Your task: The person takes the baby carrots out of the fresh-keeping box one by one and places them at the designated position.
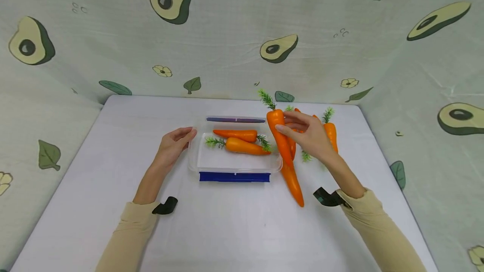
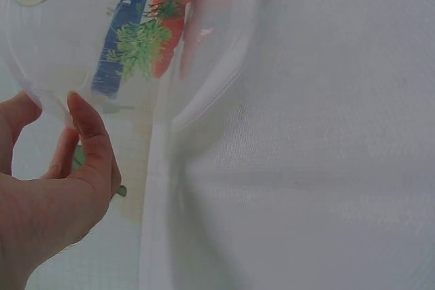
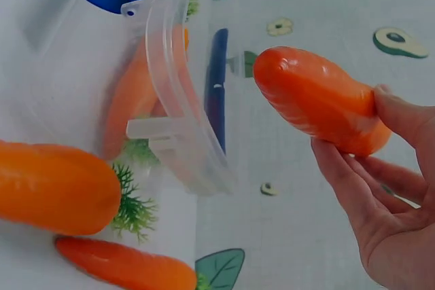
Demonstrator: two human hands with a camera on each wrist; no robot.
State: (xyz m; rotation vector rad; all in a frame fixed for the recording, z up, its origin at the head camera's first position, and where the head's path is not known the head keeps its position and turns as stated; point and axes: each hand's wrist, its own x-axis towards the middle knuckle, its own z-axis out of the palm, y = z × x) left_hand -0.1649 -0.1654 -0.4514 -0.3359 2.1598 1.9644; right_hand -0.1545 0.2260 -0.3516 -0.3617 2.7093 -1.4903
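Pinching a carrot point(image 1: 280, 139) between thumb and fingers, right hand point(image 1: 309, 134) near box point(image 1: 234, 177), left hand point(image 1: 172, 146) gripping its rim point(image 1: 192, 158)

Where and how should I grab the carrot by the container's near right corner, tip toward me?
Probably pinch the table carrot across its thicker part, from above and the right: it narrows to the near tip, and the clear plastic container crowds its left. The held carrot in the right hand partly hides it.

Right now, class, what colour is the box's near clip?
The near clip is dark blue, clearest in the head view.
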